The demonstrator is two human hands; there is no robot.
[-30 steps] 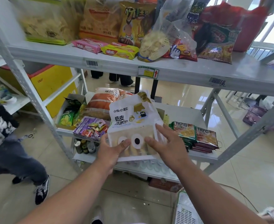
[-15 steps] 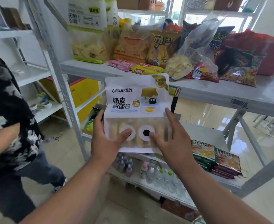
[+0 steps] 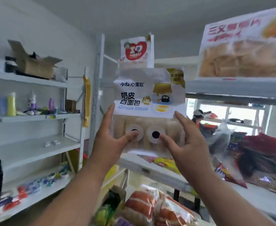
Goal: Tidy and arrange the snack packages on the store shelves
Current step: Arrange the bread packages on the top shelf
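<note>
The left hand and right hand are holding the white bread package upright between them, thumbs pressing its clear lower window, in front of the top shelf. It is probably light, soft and crushable, so gripping the side edges is suiting it best.

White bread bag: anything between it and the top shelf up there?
The white bread bag is held up by the left hand and right hand. A heart-printed bag stands on the top shelf right behind it; the large bread pack fills the right side.
</note>
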